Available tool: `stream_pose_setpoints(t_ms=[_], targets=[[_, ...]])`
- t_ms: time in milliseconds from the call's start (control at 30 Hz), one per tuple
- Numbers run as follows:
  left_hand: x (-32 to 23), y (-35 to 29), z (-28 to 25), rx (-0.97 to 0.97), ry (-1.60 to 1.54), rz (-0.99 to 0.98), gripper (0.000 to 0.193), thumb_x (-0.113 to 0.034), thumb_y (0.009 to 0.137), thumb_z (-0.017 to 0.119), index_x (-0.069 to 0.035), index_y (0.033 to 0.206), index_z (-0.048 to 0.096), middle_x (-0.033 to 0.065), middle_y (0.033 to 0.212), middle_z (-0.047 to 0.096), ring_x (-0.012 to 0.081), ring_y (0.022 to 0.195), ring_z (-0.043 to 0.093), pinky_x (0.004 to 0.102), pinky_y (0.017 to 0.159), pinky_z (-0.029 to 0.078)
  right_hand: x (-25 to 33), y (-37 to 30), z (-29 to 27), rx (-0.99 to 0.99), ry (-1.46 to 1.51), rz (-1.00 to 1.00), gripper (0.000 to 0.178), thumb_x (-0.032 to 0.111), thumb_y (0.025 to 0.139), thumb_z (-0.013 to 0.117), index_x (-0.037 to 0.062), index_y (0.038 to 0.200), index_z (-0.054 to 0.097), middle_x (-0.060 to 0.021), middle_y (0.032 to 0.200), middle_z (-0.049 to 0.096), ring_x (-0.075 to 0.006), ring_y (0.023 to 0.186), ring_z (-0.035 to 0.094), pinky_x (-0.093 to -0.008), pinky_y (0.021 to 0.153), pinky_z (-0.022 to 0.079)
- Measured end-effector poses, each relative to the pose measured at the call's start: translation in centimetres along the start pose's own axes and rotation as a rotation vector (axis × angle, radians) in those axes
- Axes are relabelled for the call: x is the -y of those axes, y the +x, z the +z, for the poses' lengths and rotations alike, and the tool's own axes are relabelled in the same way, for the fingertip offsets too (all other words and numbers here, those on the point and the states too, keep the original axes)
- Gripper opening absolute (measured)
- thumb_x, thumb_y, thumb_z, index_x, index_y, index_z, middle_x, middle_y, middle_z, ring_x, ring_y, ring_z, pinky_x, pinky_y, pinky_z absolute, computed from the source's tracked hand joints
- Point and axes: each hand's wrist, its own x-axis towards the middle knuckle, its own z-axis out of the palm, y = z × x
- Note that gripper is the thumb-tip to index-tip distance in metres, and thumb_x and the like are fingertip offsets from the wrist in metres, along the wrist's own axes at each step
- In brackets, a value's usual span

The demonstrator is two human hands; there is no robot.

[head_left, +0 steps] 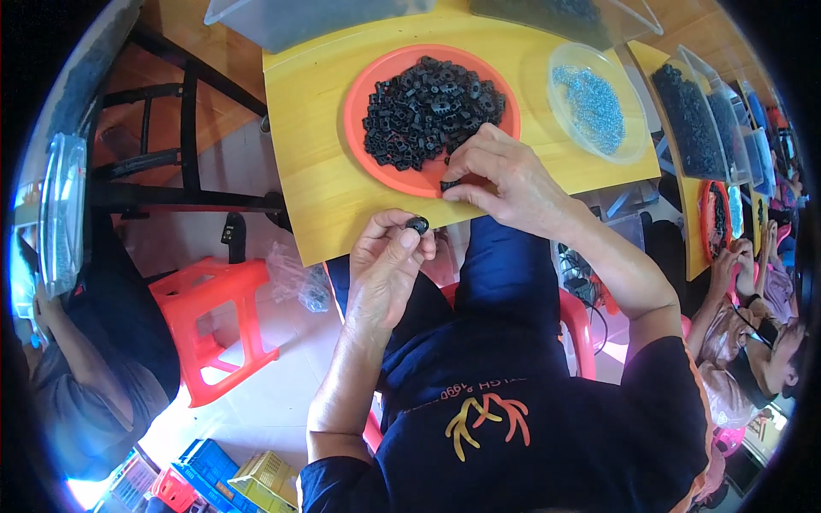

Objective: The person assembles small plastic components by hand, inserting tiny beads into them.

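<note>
Between the thumb and fingers of my left hand [389,256] is a small black plastic part [416,225], held up just off the table's near edge. My right hand [505,181] pinches another small black piece [448,185] at the near rim of a round orange-red tray [353,120]. Inside that tray lies a heap of small black plastic parts [428,107]. The two hands are apart, the right one a little farther forward. What exactly each part is cannot be made out at this size.
The yellow table [312,192] also bears a round clear tub [640,128] of small bluish pieces [590,107]. Clear bins stand along its far edge. A red stool [218,316] is on the floor at left. Other people sit at both sides; crates [209,466] stand lower left.
</note>
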Motion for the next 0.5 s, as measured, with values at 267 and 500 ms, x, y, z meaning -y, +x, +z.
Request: stream_pose_setpoints(t_ms=[267,500], targets=[[-0.4,0.2,0.8,0.036,0.016,0.019,0.023,-0.004,0.092,0.062,0.0,0.114,0.057,0.0092,0.096,0.062,0.019,0.085,0.058,0.0307,0.078,0.047,0.9,0.2,-0.5,-0.113,0.495,0.235,0.023,0.009,0.085,0.067,0.0042,0.107,0.068,-0.0093,0.092,0.064,-0.0243,0.088,0.06,-0.0333,0.077,0.05],[-0.3,0.3,0.0,0.036,0.025,0.036,0.022,-0.004,0.093,0.061,0.0,0.114,0.057,0.0098,0.099,0.064,0.0203,0.087,0.059,0.0357,0.079,0.048,-0.6,0.3,-2.6,-0.023,-0.187,0.094,0.021,0.008,0.09,0.063,0.0063,0.11,0.069,-0.0096,0.105,0.065,-0.0237,0.099,0.062,-0.0373,0.088,0.051]])
